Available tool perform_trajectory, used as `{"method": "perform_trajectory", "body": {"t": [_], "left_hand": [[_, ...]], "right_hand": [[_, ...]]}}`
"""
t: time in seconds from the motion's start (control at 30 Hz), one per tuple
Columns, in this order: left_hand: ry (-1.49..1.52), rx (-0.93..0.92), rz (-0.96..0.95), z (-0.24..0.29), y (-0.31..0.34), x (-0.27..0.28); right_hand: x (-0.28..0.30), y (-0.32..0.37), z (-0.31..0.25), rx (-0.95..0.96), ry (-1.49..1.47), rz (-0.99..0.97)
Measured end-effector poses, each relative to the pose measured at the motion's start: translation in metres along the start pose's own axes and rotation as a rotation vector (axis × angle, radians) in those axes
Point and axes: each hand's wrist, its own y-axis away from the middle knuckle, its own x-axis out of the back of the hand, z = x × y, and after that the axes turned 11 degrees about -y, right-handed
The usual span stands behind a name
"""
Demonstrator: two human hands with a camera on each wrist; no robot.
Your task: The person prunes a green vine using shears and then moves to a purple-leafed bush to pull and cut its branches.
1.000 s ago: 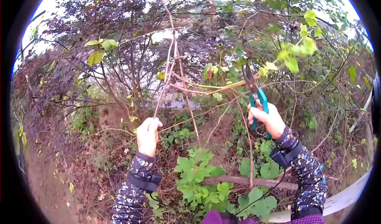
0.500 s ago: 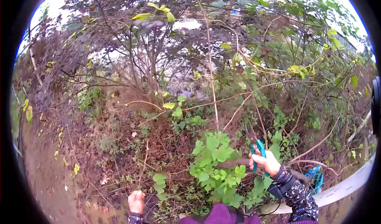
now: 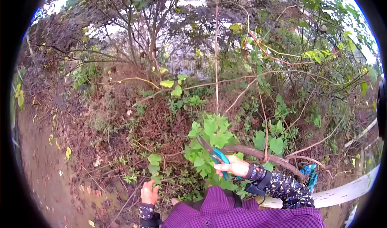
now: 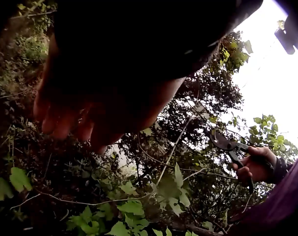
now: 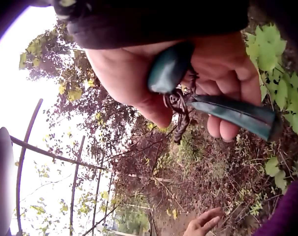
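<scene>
My right hand [image 3: 236,166] grips pruning shears [image 3: 221,158] by their teal handles, with the dark blades pointing up and left over a leafy green vine [image 3: 211,131]. In the right wrist view the fingers curl round the shears' handles [image 5: 235,114]. Low on the left, my left hand [image 3: 149,193] hangs near some small green leaves [image 3: 154,163] with nothing in it. Its loosely bent fingers [image 4: 62,120] show dark in the left wrist view.
A thick brown branch [image 3: 262,153] lies low behind the right forearm. Thin bare stems [image 3: 217,58] cross the view ahead, with purple-leaved shrubs [image 3: 117,30] behind. A pale curved strip [image 3: 342,193] and a blue scrap [image 3: 309,173] lie at the lower right.
My left hand came down from the vine stem it held and is now without it. My right hand lowered the shears and brought them leftward. The head view has tipped downward.
</scene>
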Motion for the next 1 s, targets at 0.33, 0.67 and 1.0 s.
{"method": "perform_trajectory", "body": {"t": [0.33, 0.67, 1.0], "left_hand": [[0.071, -0.097, -0.086, 0.125, -0.044, -0.028], [0.023, 0.005, -0.270, 0.135, -0.012, -0.063], [0.000, 0.332, -0.188, 0.115, 0.056, -0.046]], "right_hand": [[0.066, 0.022, 0.065, -0.182, -0.080, -0.057], [0.112, 0.024, 0.081, -0.313, -0.189, 0.034], [0.099, -0.024, 0.077, -0.337, -0.088, -0.131]]}}
